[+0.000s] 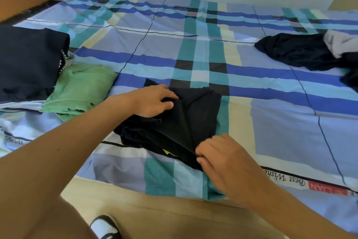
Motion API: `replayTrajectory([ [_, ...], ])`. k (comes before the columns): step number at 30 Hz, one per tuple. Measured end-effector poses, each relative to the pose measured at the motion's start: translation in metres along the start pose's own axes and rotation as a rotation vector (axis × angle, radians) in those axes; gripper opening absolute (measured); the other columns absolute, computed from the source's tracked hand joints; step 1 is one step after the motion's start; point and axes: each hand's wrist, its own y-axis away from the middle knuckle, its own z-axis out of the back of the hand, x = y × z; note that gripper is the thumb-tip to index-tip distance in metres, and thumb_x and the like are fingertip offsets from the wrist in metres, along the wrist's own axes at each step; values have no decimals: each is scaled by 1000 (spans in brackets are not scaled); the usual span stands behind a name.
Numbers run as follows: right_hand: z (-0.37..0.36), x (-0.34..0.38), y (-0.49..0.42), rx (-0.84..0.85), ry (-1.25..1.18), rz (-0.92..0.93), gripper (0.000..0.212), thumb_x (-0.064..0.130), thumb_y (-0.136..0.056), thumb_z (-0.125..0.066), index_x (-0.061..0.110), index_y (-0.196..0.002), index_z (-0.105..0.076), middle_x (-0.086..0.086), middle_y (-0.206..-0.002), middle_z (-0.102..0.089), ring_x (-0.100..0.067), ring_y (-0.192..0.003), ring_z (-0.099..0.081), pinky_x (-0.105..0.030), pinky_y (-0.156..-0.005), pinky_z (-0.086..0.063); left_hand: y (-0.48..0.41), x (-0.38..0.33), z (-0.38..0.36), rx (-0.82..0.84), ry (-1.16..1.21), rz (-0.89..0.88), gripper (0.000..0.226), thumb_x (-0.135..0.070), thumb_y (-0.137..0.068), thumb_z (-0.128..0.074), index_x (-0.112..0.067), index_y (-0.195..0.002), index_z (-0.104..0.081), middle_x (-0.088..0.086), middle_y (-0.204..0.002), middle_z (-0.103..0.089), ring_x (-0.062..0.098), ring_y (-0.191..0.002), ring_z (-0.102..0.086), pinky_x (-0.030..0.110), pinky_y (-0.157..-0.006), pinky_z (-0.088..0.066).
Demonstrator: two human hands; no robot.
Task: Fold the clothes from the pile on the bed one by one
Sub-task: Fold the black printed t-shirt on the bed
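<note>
Black garment [190, 116], stretched on the bed [280, 122] between the left hand [153, 101] gripping its far fold and the right hand [222, 159] pinching its near corner, may bunch if either grip slips.

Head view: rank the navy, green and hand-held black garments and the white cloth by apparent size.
1. Black garment and navy garment: alike; the frame edge crops the navy one.
2. Green garment.
3. White cloth, farther off and cropped.
</note>
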Motion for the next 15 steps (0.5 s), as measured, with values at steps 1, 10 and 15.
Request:
replayTrajectory([
  [1,2,0,8,45,-1,24,17,21,-96,-47,20,-85,-59,6,-77,-55,-14,-66,-46,-29,-66,-37,0,1,0,31,-24,5,48,-34,-102,-50,-29,-148,-42,-2,-148,-41,21,-134,-44,34,-113,-32],
  [10,22,-25,0,201,-476,-377,20,51,-86,-63,33,-80,-61,10,-74,-63,-12,-74,-61,-26,-65,-50,43,11,39,271,-182,120,70,-8,-84,-68,-41,-140,-40,-11,-147,-27,11,-106,-47,18,-76,-40],
  [15,4,-31,-32,-15,-439,-615,22,46,-91,-59,29,-104,-59,10,-106,-51,-7,-94,-55,-23,-80,-44,50,22,38,283,-195,281,47,-17,-85,-67,-37,-124,-52,-6,-128,-37,21,-102,-55,36,-88,-47],
])
